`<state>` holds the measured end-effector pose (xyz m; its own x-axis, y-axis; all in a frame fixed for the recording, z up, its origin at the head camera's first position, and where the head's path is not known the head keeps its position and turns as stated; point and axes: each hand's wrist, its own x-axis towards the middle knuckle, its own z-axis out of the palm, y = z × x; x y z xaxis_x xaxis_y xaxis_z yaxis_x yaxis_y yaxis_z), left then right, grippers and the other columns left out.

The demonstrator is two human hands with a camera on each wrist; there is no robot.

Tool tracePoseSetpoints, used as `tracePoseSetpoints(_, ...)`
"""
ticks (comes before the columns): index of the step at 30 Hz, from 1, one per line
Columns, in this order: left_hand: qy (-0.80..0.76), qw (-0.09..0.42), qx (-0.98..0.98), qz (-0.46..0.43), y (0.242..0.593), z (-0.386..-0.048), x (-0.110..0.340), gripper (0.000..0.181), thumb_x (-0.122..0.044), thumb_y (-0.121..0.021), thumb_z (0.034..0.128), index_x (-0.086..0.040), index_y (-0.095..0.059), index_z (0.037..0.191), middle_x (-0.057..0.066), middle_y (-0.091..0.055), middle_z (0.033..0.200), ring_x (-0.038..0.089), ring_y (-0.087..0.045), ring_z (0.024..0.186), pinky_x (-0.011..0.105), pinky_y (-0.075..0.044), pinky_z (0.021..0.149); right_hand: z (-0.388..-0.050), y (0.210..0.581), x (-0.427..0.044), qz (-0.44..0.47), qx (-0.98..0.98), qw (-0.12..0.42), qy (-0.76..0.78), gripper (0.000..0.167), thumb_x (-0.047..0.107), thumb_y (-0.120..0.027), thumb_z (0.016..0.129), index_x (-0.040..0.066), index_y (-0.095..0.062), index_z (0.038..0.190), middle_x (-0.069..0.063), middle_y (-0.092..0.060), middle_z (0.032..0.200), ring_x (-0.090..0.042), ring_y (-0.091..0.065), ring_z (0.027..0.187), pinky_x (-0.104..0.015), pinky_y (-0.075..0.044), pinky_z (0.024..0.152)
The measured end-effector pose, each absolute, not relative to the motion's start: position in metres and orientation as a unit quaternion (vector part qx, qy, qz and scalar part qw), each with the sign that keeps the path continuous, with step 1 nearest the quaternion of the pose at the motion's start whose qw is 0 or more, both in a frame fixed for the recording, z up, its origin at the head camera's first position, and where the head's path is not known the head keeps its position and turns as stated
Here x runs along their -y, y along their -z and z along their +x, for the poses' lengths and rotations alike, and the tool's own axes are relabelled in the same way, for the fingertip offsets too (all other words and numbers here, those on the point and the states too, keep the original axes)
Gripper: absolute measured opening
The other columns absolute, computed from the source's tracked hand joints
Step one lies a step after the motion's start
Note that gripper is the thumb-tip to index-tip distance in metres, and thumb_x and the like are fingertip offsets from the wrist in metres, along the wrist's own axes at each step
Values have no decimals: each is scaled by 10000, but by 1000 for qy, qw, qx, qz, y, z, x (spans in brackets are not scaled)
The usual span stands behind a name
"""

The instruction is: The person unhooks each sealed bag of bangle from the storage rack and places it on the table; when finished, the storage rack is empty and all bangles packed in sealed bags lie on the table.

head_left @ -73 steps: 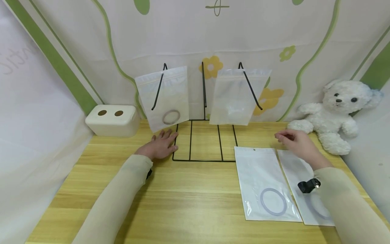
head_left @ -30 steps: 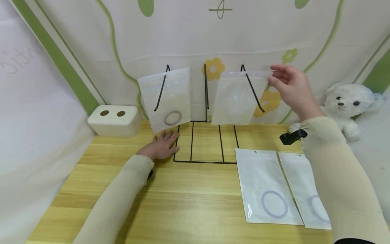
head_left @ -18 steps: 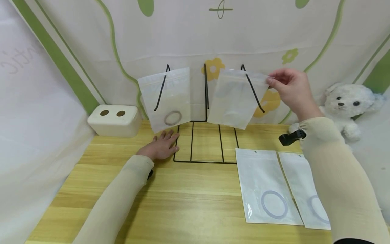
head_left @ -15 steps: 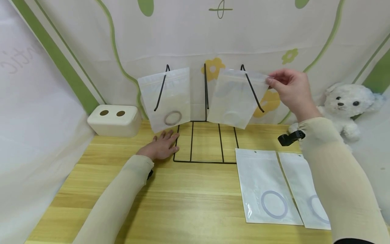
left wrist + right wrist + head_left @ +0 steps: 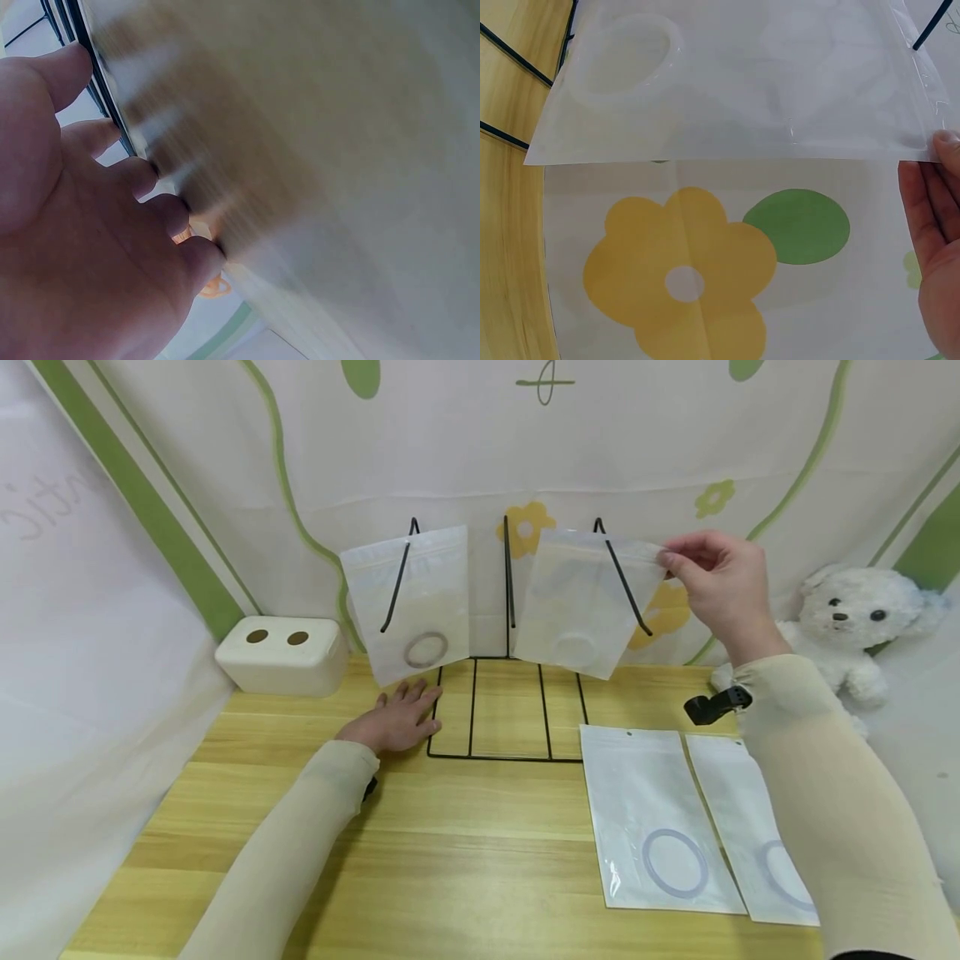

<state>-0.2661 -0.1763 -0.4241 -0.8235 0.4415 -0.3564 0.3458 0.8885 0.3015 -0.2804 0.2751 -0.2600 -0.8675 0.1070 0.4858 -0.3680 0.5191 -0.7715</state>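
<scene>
At the upper right corner of a white zip bag [image 5: 573, 597], my right hand [image 5: 716, 581] pinches the plastic between thumb and fingers. That bag hangs on the right hook of a black wire rack [image 5: 472, 708], and a pale ring shows faintly inside it. In the right wrist view the bag [image 5: 735, 90] spans the top, with the hand [image 5: 937, 225] at its right corner. My left hand [image 5: 392, 718] lies on the table with fingers spread, touching the left side of the rack's base. A second zip bag [image 5: 408, 589] holding a ring hangs tilted on the left hook.
Two larger flat bags, a near one [image 5: 637, 793] and one beside it [image 5: 720, 777] partly under my right forearm, lie on the wooden table [image 5: 450, 860]. A white box [image 5: 288, 668] with two holes stands left; a plush bear [image 5: 840, 618] sits right.
My right hand has risen from above the flat bags to the right hanging bag and taken its corner. That bag has tilted, its lower edge now slanting. My left hand has stayed put.
</scene>
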Motion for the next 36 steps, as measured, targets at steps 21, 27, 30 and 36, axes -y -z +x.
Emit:
tracePoseSetpoints(21, -128, 212, -945, 216, 447, -284, 186, 767, -594, -356, 1144, -237, -82, 1764, 177, 32, 1830, 517, 42, 1668, 785, -18, 1283, -258, 260, -280, 91, 841, 270, -460, 200, 182, -800, 997, 16, -819, 1107, 278, -756, 876, 22, -710, 774, -104, -495, 623)
tracePoseSetpoints(27, -122, 211, -945, 219, 426, -271, 180, 713, -459, -381, 1176, -143, -114, 1757, 233, 8, 1817, 539, 26, 1660, 784, -24, 1283, -250, 262, -281, 105, 835, 282, -461, 178, 148, -821, 978, 0, -829, 1076, 281, -766, 856, 46, -719, 737, -91, -533, 669)
tracePoseSetpoints(30, -110, 207, -947, 218, 423, -269, 178, 698, -433, -366, 1184, -131, -105, 1756, 231, 2, 1817, 527, 12, 1665, 774, -42, 1291, -246, 263, -282, 111, 832, 283, -463, 184, 129, -813, 981, -25, -820, 1080, 267, -772, 858, 33, -726, 733, -98, -539, 667)
tracePoseSetpoints(36, -110, 207, -948, 215, 423, -269, 177, 702, -434, -379, 1182, -134, -110, 1756, 228, -6, 1818, 530, 4, 1664, 773, -54, 1291, -239, 267, -283, 119, 829, 284, -468, 171, 83, -807, 975, -55, -811, 1076, 237, -781, 850, 16, -731, 731, -108, -545, 677)
